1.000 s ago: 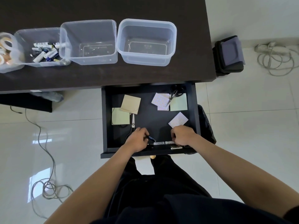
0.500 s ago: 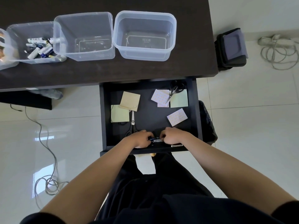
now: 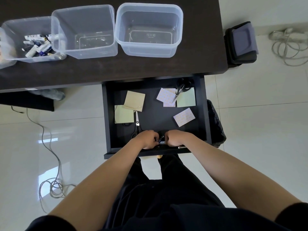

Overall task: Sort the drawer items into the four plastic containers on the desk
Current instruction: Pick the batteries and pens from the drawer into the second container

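Gathering batteries [image 3: 161, 141] at drawer [image 3: 156, 117] front edge, lower centre; left hand [image 3: 147, 139] fingers curled, pinching one; right hand [image 3: 175, 138] curled – grip unclear; risk – batteries slip from crowded hands; battery container [image 3: 28, 40] upper left on bench.

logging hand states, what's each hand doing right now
Left hand: closed on a battery.
Right hand: fingers curled at the batteries, grip cannot be told.

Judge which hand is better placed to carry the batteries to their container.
Left. The left hand already pinches a battery, and the battery container sits far left on the desk; the right hand would cross over.
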Tool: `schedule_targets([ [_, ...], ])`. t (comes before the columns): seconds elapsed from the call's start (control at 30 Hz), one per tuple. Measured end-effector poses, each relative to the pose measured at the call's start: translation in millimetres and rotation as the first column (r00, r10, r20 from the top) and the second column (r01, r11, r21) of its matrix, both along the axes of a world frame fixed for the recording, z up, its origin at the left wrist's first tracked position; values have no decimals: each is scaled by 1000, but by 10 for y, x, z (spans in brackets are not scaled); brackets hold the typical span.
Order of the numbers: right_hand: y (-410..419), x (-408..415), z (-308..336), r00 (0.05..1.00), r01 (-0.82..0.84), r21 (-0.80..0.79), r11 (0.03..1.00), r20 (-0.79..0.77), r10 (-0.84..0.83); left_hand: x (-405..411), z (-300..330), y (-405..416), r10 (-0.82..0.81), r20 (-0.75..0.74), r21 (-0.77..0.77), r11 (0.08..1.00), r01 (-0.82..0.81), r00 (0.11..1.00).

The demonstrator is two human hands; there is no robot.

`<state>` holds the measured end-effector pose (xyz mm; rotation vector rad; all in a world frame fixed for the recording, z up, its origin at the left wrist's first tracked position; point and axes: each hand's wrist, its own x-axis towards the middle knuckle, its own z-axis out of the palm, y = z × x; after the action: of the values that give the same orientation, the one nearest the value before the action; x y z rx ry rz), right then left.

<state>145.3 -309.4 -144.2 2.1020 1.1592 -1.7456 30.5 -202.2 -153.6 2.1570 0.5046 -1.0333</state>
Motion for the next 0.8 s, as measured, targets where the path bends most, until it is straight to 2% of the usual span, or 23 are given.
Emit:
schedule_targets([
  [0.13, -58, 11, -5, 995, 97, 23, 995, -5, -97, -51, 7, -1, 130, -9, -68, 989, -131, 991],
  [0.27, -121, 37, -6, 970, 236, 52, 970, 56, -238, -119, 36, -9, 263, -1, -73, 962, -262, 965],
  [0.4, -182, 46, 47, 906, 380, 189, 906, 123, -405, -151, 74, -8, 302, -9, -26, 953, -302, 953],
  [0.5, -200, 37, 100, 865, 428, 324, 844, 126, -486, -178, 122, -5, 378, 18, -19, 926, -378, 926],
  [0.6, -174, 3, 186, 829, 478, 412, 776, 79, -553, -231, 218, 28, 534, 78, -80, 845, -529, 842],
  [0.8, 86, -151, 388, 803, 497, 545, 675, 4, -595, -356, 564, 287, 795, 169, -249, 606, -756, 582],
])
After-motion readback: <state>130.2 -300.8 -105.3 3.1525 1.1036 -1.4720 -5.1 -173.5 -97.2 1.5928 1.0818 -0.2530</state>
